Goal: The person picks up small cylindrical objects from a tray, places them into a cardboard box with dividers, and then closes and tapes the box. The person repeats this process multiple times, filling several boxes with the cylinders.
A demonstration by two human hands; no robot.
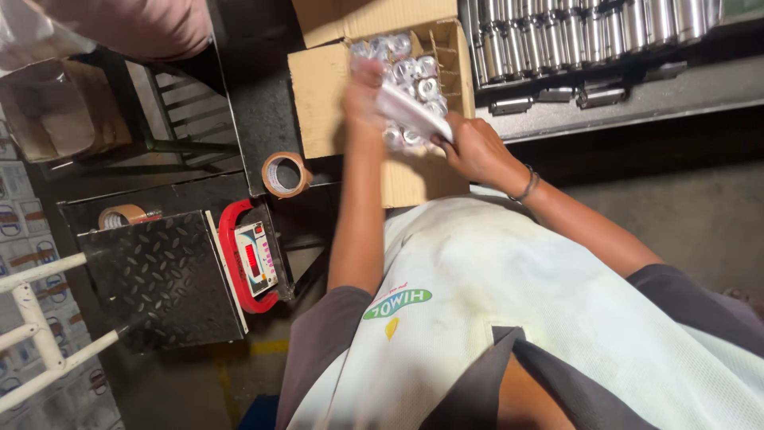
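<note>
While a pale apron [509,295] fills the near view, both arms are stretched forward over an open cardboard box [334,87]. A platform scale [159,275] with a red-framed display [253,256] is seen at the near left, with a tape roll [121,215] just behind it. A second tape roll [285,173] is seen leaning beside the box's left wall. The right hand [476,147] is closed on the lower end of a clear bag of shiny metal parts [410,107], a bangle [527,185] being worn at the wrist. The left hand [362,87] is blurred; whether its fingers grip the bag cannot be told. The bag is held inside the box. Rows of metal cylinders [589,28] are racked beyond, at the far right
</note>
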